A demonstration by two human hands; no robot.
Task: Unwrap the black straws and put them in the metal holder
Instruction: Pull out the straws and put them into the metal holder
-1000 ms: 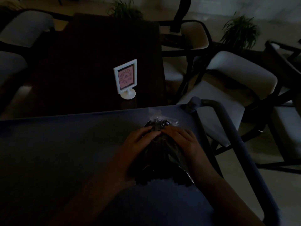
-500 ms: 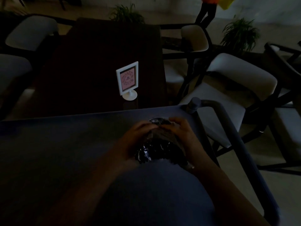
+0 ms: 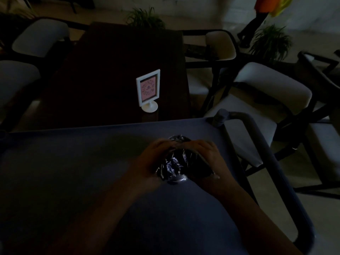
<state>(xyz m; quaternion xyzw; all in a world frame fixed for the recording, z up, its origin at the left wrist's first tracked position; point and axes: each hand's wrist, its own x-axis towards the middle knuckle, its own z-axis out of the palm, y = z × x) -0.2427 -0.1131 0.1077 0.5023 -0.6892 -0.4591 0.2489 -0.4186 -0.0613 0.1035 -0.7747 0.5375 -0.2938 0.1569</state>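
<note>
The scene is very dark. A bundle of black straws in crinkled clear plastic wrap (image 3: 176, 162) stands on the blue cart top (image 3: 73, 172), a little right of centre. My left hand (image 3: 154, 159) grips the bundle's left side. My right hand (image 3: 207, 157) grips its right side, and the fingers of both curl over the wrap at the top. A dark round rim (image 3: 179, 138) shows just behind my fingertips; whether it is the metal holder I cannot tell. The straws themselves are mostly hidden by the wrap and my hands.
A grey tubular handle (image 3: 257, 144) runs along the cart's right edge. Beyond the cart is a dark table (image 3: 117, 70) with a white framed sign (image 3: 148, 91). Cushioned chairs (image 3: 266, 92) stand to the right and left. A person in orange (image 3: 265, 8) walks at the far back.
The wrap has been pushed down and bunched lower on the bundle, my hands sliding with it. The person in the background has walked to the right.
</note>
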